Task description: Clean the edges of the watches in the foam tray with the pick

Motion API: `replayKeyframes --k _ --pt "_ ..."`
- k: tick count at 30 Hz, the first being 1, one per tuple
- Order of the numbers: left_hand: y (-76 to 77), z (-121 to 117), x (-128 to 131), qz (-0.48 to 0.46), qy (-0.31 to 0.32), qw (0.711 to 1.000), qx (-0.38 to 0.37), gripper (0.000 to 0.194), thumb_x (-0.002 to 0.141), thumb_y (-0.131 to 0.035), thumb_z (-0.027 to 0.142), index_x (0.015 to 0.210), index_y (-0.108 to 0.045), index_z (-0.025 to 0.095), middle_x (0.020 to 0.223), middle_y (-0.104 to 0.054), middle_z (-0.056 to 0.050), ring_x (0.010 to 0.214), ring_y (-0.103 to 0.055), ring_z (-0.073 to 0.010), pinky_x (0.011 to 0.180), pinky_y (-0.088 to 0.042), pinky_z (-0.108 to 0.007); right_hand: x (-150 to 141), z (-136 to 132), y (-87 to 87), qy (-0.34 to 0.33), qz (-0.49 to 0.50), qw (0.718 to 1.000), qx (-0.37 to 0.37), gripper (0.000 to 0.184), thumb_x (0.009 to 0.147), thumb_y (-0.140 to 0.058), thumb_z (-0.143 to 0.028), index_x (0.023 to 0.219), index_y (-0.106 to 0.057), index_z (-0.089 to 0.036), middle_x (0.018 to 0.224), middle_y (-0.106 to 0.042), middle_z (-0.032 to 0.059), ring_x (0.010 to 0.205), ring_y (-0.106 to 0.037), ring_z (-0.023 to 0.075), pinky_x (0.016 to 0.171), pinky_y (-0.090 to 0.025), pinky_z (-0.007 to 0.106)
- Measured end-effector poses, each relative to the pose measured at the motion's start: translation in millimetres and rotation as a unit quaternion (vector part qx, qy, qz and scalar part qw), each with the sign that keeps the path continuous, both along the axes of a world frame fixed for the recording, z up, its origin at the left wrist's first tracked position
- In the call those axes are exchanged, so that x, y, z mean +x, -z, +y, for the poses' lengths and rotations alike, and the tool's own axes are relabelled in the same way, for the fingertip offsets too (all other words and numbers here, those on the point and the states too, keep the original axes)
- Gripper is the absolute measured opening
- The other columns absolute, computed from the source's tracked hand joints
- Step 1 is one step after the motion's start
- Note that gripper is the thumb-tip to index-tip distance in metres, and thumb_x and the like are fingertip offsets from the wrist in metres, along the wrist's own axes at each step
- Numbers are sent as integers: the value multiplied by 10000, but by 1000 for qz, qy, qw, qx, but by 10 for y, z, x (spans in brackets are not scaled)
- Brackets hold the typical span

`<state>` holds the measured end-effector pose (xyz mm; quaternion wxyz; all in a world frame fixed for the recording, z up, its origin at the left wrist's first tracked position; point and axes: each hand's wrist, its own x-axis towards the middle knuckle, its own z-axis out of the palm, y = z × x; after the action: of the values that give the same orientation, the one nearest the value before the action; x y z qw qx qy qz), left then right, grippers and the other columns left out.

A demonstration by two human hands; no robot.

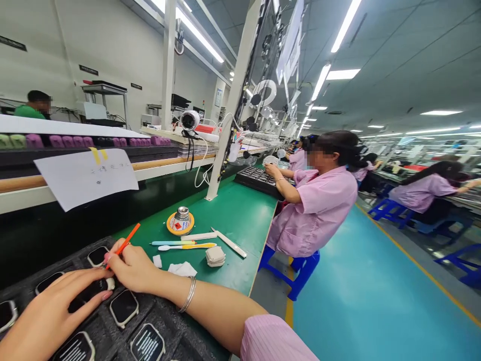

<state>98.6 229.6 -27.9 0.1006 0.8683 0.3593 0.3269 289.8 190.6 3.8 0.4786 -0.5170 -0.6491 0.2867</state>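
Note:
My right hand [133, 265] grips a slim orange stick [129, 238] in a pen-like hold, its lower end at my left fingertips. My left hand [56, 306] has thumb and fingers closed around a smartwatch [98, 287] in the black foam tray [171, 313]; much of that watch is hidden. A small whitish piece [110, 284] shows at its edge. Nearby in the tray lie a dark-screened watch [124, 307] and a watch with lit lines of text [148, 343]. Another watch [98, 256] sits just beyond my hands.
On the green bench [240, 210] are a metal dispenser bottle [183, 214] inside a yellow tape roll [180, 226], a toothbrush [188, 246], a white cutter [231, 244], folded cloths [215, 256] and white wipes [183, 269]. A co-worker [311, 200] sits to the right; a post [229, 110] rises ahead.

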Motion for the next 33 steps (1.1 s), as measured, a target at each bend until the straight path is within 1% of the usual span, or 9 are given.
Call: replayKeyframes --k 4,6,8,10,14,19,22,30,33 --pt "-231 -185 52 11 -7 999 -47 531 739 -607 760 1029 -754 340 1102 -779 8 1018 -731 -289 971 -564 -445 -2 83 114 9 83 996 -27 93 1015 -504 -251 978 -561 -189 677 -542 -70 505 -531 76 522 -469 203" --pt "-318 -289 71 -5 -20 996 -84 550 759 -677 633 1189 -679 291 1170 -756 -35 1053 -720 -283 974 -554 -432 -22 94 171 12 124 991 -47 200 1041 -490 -334 1052 -576 -153 689 -551 -61 460 -487 61 451 -432 191" --pt "-381 -378 87 -13 -26 992 -119 551 770 -728 462 1256 -595 239 1173 -750 -60 1103 -700 -273 1007 -526 -431 -45 83 220 2 152 986 -63 280 1031 -516 -402 1066 -602 -138 737 -583 -39 489 -499 59 456 -446 191" --pt "-417 -430 98 -10 -26 989 -147 556 765 -757 334 1268 -554 214 1169 -746 -71 1150 -674 -270 1046 -488 -451 -57 68 260 -22 165 983 -70 275 1015 -552 -399 1065 -616 -136 783 -612 -22 536 -540 69 491 -482 203" --pt "-428 -457 82 -4 -32 985 -171 589 744 -804 269 1270 -540 226 1178 -731 -59 1163 -656 -259 1055 -470 -450 -48 40 316 -60 166 982 -73 259 1006 -573 -384 1053 -621 -134 789 -620 -21 551 -555 73 508 -496 209" --pt "-426 -476 53 -5 -25 983 -181 556 738 -819 266 1236 -573 235 1228 -705 -57 1145 -654 -250 1053 -471 -434 -47 1 357 -60 145 985 -72 251 1004 -580 -378 1037 -625 -133 784 -622 -22 560 -566 77 524 -507 218" --pt "-422 -477 46 -9 -21 983 -182 537 741 -815 270 1226 -584 243 1200 -712 -50 1147 -650 -254 1047 -475 -434 -52 7 362 -60 130 987 -75 249 1001 -585 -375 1045 -628 -134 810 -634 -13 586 -583 85 547 -522 230" --pt "-390 -465 38 -34 -11 988 -150 443 776 -748 237 1196 -608 246 1147 -730 -52 1088 -673 -261 1000 -510 -469 -110 9 321 -47 96 992 -73 241 995 -597 -362 1070 -632 -135 872 -656 7 645 -616 101 586 -548 248" --pt "-377 -463 29 -39 -10 990 -136 396 793 -719 243 1179 -629 251 1163 -730 -60 1092 -673 -271 1009 -511 -498 -156 -8 238 -47 112 991 -61 223 991 -606 -348 1038 -635 -132 835 -646 -5 606 -596 87 546 -529 224"
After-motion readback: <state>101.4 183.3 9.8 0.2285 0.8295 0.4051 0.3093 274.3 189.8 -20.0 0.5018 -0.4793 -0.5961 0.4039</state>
